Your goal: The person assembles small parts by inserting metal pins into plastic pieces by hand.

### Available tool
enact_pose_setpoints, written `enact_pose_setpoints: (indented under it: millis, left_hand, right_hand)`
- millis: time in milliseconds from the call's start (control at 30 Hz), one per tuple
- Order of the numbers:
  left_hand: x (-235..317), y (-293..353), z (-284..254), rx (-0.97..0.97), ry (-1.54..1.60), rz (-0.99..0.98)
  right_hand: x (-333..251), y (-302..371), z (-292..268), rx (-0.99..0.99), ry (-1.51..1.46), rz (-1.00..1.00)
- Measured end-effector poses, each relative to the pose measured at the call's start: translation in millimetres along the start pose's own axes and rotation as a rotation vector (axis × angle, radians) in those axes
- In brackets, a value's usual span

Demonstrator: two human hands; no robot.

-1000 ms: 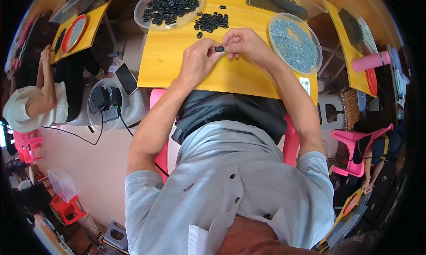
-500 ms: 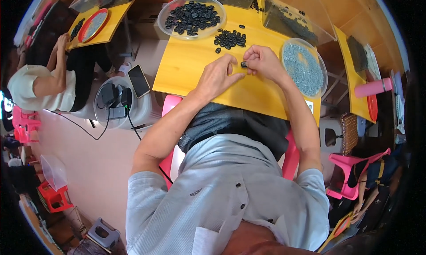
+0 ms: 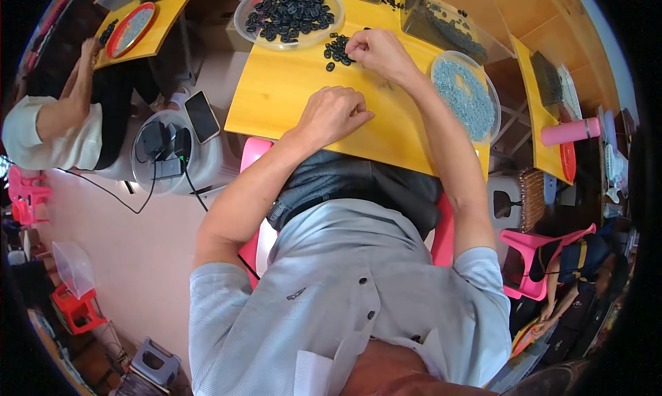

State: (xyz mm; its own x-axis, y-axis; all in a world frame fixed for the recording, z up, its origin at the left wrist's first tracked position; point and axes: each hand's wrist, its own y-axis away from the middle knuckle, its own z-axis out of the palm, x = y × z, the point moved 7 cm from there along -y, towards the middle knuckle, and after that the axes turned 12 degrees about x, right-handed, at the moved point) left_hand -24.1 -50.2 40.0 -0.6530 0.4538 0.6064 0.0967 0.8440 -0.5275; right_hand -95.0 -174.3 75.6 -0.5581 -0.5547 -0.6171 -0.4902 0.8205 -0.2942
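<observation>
On the yellow table, a loose pile of small black oval pieces lies near the middle. My right hand is at the pile's right side, its fingertips drawn together among the pieces; whatever they pinch is hidden. Closer to me, my left hand hovers over the table's near part with its fingers curled in and the thumb alongside. Its palm side is turned out of sight, so I cannot make out what it holds. A round clear tub beyond the pile holds many larger black oval pieces.
Right of my right arm stands a clear round tray of small grey-silver parts. Clear bins of black bits line the far edge. At left, a phone and black devices rest on a stool; a co-worker sits beyond. A pink bottle is at right.
My right hand has moved away from my left, up to the small pile, and the black piece it pinched no longer shows. My left hand's fingers have curled in.
</observation>
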Motion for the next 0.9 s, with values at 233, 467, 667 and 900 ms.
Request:
enact_pose_setpoints:
  millis: [233,467,667,900]
  left_hand:
    - [0.0,2.2,5.1,-0.009,-0.027,0.022]
    - [-1.8,0.7,4.4,-0.024,-0.022,0.024]
    - [-2.3,0.7,6.8,-0.04,-0.043,0.019]
    - [-0.1,0.1,6.1,-0.026,-0.016,0.018]
  right_hand:
    - [-2.6,5.9,17.2,-0.003,0.096,-0.119]
    - [16.8,16.9,-21.1,-0.028,0.344,-0.025]
    - [36.0,46.4,-31.9,-0.107,0.398,-0.033]
    - [40.8,42.4,-39.3,-0.114,0.43,0.161]
